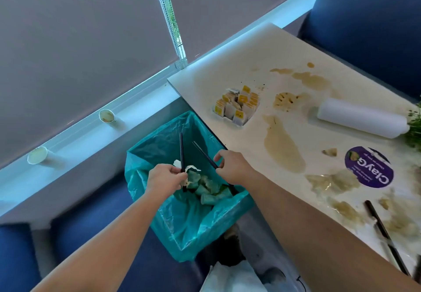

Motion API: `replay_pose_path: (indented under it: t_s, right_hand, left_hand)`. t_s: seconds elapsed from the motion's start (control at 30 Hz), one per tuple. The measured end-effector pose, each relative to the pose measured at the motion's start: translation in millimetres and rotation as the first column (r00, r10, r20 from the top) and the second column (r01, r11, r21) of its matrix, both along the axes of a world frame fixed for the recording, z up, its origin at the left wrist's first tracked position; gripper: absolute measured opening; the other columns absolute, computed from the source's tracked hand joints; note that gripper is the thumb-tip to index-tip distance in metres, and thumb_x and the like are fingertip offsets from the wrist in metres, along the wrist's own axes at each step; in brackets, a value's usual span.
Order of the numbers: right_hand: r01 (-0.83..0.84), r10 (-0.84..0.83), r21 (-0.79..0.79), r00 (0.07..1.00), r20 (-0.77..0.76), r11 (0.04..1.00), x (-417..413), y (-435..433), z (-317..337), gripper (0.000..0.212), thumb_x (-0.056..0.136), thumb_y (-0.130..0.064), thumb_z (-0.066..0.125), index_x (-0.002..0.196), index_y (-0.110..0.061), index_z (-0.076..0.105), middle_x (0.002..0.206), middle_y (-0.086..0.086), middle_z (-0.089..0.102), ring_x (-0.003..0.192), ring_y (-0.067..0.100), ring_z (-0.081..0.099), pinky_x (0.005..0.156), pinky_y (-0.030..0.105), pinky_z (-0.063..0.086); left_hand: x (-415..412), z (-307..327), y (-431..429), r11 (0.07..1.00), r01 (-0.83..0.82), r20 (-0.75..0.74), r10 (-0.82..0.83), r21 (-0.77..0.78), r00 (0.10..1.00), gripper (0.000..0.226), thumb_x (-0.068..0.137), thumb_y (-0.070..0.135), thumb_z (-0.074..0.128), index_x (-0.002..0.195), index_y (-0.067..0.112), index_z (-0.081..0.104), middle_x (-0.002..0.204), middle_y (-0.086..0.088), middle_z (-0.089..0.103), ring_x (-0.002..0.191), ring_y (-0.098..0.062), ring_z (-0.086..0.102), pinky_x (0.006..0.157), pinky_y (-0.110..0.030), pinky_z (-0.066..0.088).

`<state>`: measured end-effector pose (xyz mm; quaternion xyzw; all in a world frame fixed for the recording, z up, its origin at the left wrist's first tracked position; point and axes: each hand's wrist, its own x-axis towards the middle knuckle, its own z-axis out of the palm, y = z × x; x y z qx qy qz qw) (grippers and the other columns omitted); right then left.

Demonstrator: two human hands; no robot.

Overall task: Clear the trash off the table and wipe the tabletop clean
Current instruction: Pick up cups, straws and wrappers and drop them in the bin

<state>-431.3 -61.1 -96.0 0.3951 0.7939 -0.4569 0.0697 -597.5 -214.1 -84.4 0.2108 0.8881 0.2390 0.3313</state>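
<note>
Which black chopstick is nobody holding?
The loose chopstick lying flat on the table among the spills. The left hand pinches the upright chopstick and the right hand the slanted chopstick, over the bin.

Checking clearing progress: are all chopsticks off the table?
No, a black chopstick lies on the stained table at lower right.

One wide-angle camera, worn on the person's head, looked forward and steeply down from close above the square bin lined with a teal plastic bag (182, 234), which sat in the lower middle of the view. Right of the bin the stained cream tabletop (262, 64) slanted away toward the upper right; beyond the bin the grey roller blind (79, 41) filled the upper left.
</note>
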Motion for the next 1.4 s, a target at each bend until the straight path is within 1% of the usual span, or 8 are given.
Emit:
replay_pose_path:
  t_s: [0.13, 0.3, 0.5, 0.77, 0.9, 1.13, 1.3, 1.4]
  right_hand:
    - [0.002, -0.002, 0.017, 1.000, 0.007, 1.000, -18, -4, -10, 0.034, 0.096, -0.028, 0.063, 0.129, -0.023, 0.056, 0.107, 0.004, 0.066, 0.089, 0.021, 0.066, 0.086, 0.040, 0.056]
    - [0.057, -0.055, 0.059, 0.998, -0.032, 0.997, -24, 8, -5, 0.037, 0.098, -0.023, 0.058, 0.134, -0.017, 0.056, 0.114, 0.008, 0.063, 0.097, 0.023, 0.061, 0.086, 0.035, 0.051]
    - [0.275, -0.258, 0.153, 0.959, -0.119, 0.949, -2, 36, 19, 0.028, 0.094, -0.009, 0.056, 0.121, -0.011, 0.061, 0.095, 0.002, 0.064, 0.080, 0.016, 0.060, 0.066, 0.026, 0.048]
    - [0.528, -0.499, 0.246, 0.849, -0.174, 0.813, 85, 64, 46, 0.028, 0.090, -0.007, 0.058, 0.117, -0.012, 0.062, 0.099, 0.006, 0.061, 0.085, 0.020, 0.058, 0.077, 0.033, 0.050]
    - [0.596, -0.574, 0.275, 0.802, -0.162, 0.755, 145, 70, 49, 0.027, 0.092, -0.009, 0.059, 0.119, -0.013, 0.061, 0.110, 0.007, 0.057, 0.088, 0.020, 0.059, 0.079, 0.034, 0.051]
    - [0.585, -0.626, 0.351, 0.780, 0.002, 0.731, 245, 77, 39, 0.037, 0.089, -0.006, 0.057, 0.126, -0.011, 0.058, 0.121, 0.012, 0.054, 0.108, 0.027, 0.053, 0.085, 0.031, 0.042]
    - [0.491, -0.574, 0.369, 0.803, 0.161, 0.789, 289, 76, 21, 0.057, 0.092, -0.008, 0.056, 0.147, -0.021, 0.046, 0.143, 0.013, 0.043, 0.131, 0.040, 0.038, 0.105, 0.046, 0.043]
    - [0.428, -0.513, 0.362, 0.839, 0.182, 0.828, 299, 71, 10, 0.060, 0.092, -0.009, 0.056, 0.146, -0.032, 0.047, 0.144, 0.008, 0.040, 0.133, 0.039, 0.029, 0.105, 0.046, 0.043]
  left_hand:
    - [-17, -12, 3, 0.999, 0.024, -0.021, -0.025, -0.036, 0.999, 0.023, 0.084, 0.043, 0.078, 0.081, 0.020, 0.077, 0.066, 0.003, 0.075, 0.069, -0.013, 0.074, 0.069, -0.027, 0.057]
    - [-27, -15, 12, 0.996, 0.093, -0.105, -0.094, -0.013, 0.990, 0.039, 0.087, 0.049, 0.075, 0.114, 0.022, 0.071, 0.094, 0.012, 0.071, 0.091, -0.013, 0.068, 0.084, -0.033, 0.057]
    - [-15, 3, 46, 0.977, 0.197, -0.148, -0.183, 0.085, 0.972, 0.031, 0.089, 0.047, 0.073, 0.115, 0.028, 0.070, 0.087, 0.020, 0.068, 0.082, 0.003, 0.062, 0.072, -0.019, 0.046]
    - [58, 23, 116, 0.899, 0.395, -0.159, -0.369, 0.188, 0.916, 0.022, 0.090, 0.044, 0.073, 0.109, 0.032, 0.069, 0.087, 0.018, 0.071, 0.083, 0.003, 0.062, 0.070, -0.018, 0.044]
    - [112, 24, 140, 0.840, 0.494, -0.164, -0.467, 0.223, 0.869, 0.021, 0.089, 0.042, 0.074, 0.107, 0.032, 0.069, 0.085, 0.015, 0.071, 0.080, 0.001, 0.062, 0.074, -0.029, 0.052]
    - [202, 19, 172, 0.711, 0.681, -0.143, -0.666, 0.177, 0.732, 0.024, 0.087, 0.039, 0.078, 0.106, 0.039, 0.064, 0.087, 0.017, 0.068, 0.081, 0.001, 0.061, 0.075, -0.026, 0.048]
    - [245, 7, 184, 0.631, 0.769, -0.132, -0.757, 0.103, 0.639, 0.028, 0.088, 0.034, 0.078, 0.114, 0.032, 0.067, 0.099, 0.012, 0.063, 0.086, -0.009, 0.060, 0.069, -0.025, 0.046]
    - [263, -1, 188, 0.550, 0.835, -0.174, -0.822, 0.007, 0.543, 0.034, 0.089, 0.035, 0.076, 0.121, 0.031, 0.066, 0.106, 0.010, 0.062, 0.097, -0.014, 0.057, 0.081, -0.029, 0.048]
